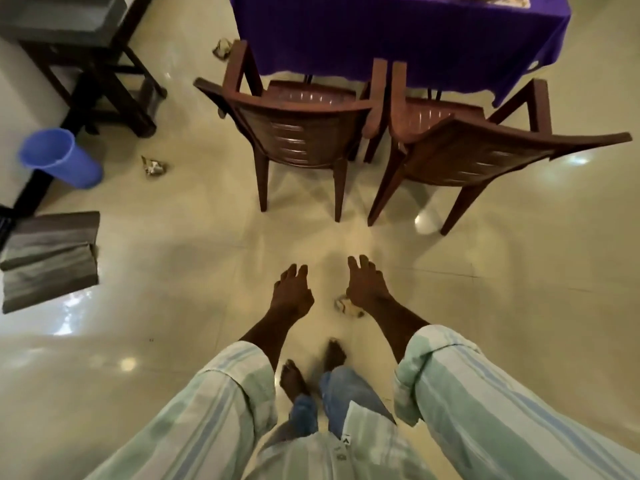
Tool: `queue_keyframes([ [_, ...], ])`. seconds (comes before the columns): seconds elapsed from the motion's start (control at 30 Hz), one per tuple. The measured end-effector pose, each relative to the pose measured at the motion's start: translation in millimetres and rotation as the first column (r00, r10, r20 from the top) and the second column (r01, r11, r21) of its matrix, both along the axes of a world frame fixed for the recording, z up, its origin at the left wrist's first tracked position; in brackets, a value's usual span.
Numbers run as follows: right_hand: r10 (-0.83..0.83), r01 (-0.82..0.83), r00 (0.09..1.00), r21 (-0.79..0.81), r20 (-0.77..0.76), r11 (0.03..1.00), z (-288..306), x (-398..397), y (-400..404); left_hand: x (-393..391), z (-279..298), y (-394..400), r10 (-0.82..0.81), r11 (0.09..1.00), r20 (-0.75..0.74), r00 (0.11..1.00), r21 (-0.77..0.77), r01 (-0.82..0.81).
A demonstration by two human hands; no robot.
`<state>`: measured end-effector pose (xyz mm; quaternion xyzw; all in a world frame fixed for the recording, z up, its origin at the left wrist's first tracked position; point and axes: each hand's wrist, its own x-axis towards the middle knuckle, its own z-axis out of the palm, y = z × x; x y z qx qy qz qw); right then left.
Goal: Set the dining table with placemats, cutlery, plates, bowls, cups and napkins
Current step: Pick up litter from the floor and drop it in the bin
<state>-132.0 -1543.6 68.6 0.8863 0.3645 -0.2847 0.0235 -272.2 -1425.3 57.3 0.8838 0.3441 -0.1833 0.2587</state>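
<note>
The dining table stands at the top of the head view under a purple cloth, with the edge of a placemat and a plate just showing at its far side. My left hand and my right hand reach out in front of me over the floor, well short of the table. Both hang with loosely spread fingers and hold nothing.
Two brown plastic chairs are pushed up to the table between me and it. A blue bucket and a dark wooden stand are at the left. A grey mat and crumpled scraps lie on the shiny tile floor.
</note>
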Motion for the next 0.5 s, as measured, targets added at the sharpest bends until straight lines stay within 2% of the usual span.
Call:
queue_keyframes([
  [0.1,-0.008,0.004,0.997,-0.059,-0.070,0.998,-28,-7,-39,-15,-26,-32,0.011,0.998,-0.072,0.997,-0.068,-0.016],
  [0.23,-0.043,0.031,0.990,-0.091,-0.136,0.995,-74,-4,-81,-16,-66,-63,0.101,0.986,-0.111,0.989,-0.120,-0.115],
  [0.5,-0.131,0.104,0.976,-0.158,-0.174,0.982,-229,18,-127,3,-204,-111,0.160,0.964,-0.122,0.979,-0.195,-0.182],
])
